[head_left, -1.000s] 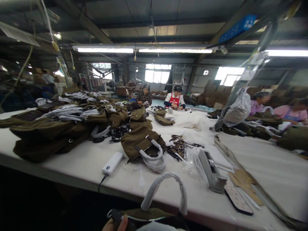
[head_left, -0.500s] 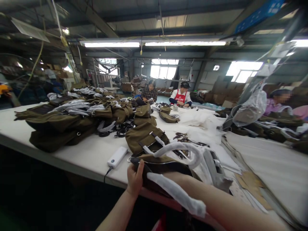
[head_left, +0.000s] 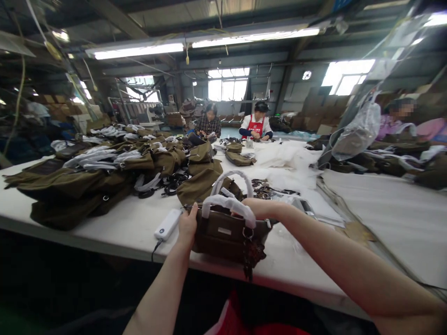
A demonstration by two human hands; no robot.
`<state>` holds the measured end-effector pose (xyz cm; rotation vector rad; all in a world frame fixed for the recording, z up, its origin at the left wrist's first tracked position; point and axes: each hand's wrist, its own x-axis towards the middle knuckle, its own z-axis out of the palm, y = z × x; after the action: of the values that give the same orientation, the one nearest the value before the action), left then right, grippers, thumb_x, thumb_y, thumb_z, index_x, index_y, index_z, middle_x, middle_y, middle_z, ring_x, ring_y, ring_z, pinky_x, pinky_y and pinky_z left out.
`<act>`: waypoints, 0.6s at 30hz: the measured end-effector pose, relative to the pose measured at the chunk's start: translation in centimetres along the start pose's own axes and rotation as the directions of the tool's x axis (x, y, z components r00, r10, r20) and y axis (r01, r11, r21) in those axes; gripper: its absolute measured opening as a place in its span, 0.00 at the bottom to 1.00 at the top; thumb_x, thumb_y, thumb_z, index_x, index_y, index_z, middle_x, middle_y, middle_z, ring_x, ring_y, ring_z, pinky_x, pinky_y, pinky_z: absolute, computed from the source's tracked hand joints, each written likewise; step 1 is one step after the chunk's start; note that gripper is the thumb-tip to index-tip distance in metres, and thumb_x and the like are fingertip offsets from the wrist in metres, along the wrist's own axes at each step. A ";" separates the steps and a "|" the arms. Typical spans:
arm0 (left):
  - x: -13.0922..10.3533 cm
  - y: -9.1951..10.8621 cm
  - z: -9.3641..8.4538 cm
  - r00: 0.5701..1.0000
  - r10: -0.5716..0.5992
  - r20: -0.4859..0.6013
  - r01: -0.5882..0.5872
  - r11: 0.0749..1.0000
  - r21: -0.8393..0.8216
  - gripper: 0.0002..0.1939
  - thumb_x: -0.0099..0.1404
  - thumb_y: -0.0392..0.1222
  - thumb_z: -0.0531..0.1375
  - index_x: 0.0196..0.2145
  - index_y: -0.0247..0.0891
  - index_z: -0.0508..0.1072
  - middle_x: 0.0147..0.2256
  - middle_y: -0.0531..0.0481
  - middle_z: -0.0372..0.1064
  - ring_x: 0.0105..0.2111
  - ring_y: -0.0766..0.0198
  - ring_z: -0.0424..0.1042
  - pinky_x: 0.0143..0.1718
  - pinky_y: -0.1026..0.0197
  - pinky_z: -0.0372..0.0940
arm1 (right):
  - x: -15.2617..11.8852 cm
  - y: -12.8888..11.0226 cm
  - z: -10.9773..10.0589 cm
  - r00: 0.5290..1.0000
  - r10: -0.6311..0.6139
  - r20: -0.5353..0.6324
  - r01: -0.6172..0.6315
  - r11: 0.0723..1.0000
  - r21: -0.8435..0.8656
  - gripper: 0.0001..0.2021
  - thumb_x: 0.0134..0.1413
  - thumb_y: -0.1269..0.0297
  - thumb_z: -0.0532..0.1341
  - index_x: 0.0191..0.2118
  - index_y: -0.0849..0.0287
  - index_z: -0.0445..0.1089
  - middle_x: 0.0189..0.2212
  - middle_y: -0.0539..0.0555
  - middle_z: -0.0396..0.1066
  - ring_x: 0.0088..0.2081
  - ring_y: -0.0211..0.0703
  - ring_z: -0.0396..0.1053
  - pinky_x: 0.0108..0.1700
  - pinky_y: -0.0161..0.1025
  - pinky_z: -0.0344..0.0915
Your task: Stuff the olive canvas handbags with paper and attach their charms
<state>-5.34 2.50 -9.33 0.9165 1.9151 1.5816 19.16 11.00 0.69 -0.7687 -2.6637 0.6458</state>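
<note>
At the near edge of a white bench (head_left: pixel 307 272), I hold an olive handbag (head_left: pixel 216 242) upright in front of me; my left hand (head_left: pixel 187 226) is closed on its left end, the thumb pressed against the upper corner and the other fingers mostly hidden; my right hand (head_left: pixel 252 207) is at the bag's mouth, behind the near handle (head_left: pixel 226 202), its fingertips out of sight, so I cannot tell how far open those fingers are or whether they grip anything; the near handle, wrapped in white, arches across the bag's front, and the far handle (head_left: pixel 232 173), wrapped likewise, rises behind it; a pale plate (head_left: pixel 224 231) sits on the front panel; a dark brown charm (head_left: pixel 254 255) hangs from a ring (head_left: pixel 247 232) below the near handle's right end; just left of my left hand lies a white device (head_left: pixel 168 225) with a cable; another olive bag (head_left: pixel 195 184) lies directly behind mine; a heap of similar bags (head_left: pixel 87 184) fills the bench's left; across from me, a co-worker in a red apron (head_left: pixel 256 126) bends over the far side.
</note>
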 end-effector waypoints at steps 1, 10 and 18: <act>0.5 -0.1 0.3 0.998 -0.056 -0.024 0.055 0.998 -0.010 0.27 0.61 0.62 0.57 0.33 0.31 0.77 0.34 0.37 0.78 0.38 0.49 0.76 0.41 0.54 0.68 | -0.5 0.5 -1.1 0.999 0.031 0.032 -0.031 1.000 -0.002 0.15 0.57 0.57 0.59 0.27 0.57 0.80 0.23 0.48 0.77 0.25 0.40 0.71 0.30 0.33 0.66; 1.3 1.1 0.9 0.993 0.076 -0.089 -0.068 0.994 0.083 0.23 0.58 0.53 0.64 0.43 0.31 0.75 0.41 0.36 0.76 0.45 0.50 0.74 0.50 0.53 0.66 | -6.4 1.9 0.5 0.985 0.165 -0.058 -0.170 0.980 -0.106 0.15 0.56 0.54 0.62 0.42 0.59 0.77 0.41 0.59 0.77 0.44 0.53 0.71 0.46 0.43 0.63; 1.0 13.8 4.1 0.675 0.316 0.666 -0.518 0.846 0.124 0.13 0.59 0.48 0.62 0.26 0.35 0.79 0.28 0.46 0.77 0.34 0.56 0.76 0.43 0.57 0.68 | -8.7 0.1 4.6 0.881 -0.091 -0.465 0.015 0.986 -0.165 0.12 0.53 0.53 0.65 0.27 0.56 0.69 0.28 0.53 0.73 0.35 0.46 0.68 0.51 0.48 0.60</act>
<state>-0.44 7.32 3.37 1.8721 1.5205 0.9743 24.43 4.65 -4.65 -0.7730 -2.2871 0.1954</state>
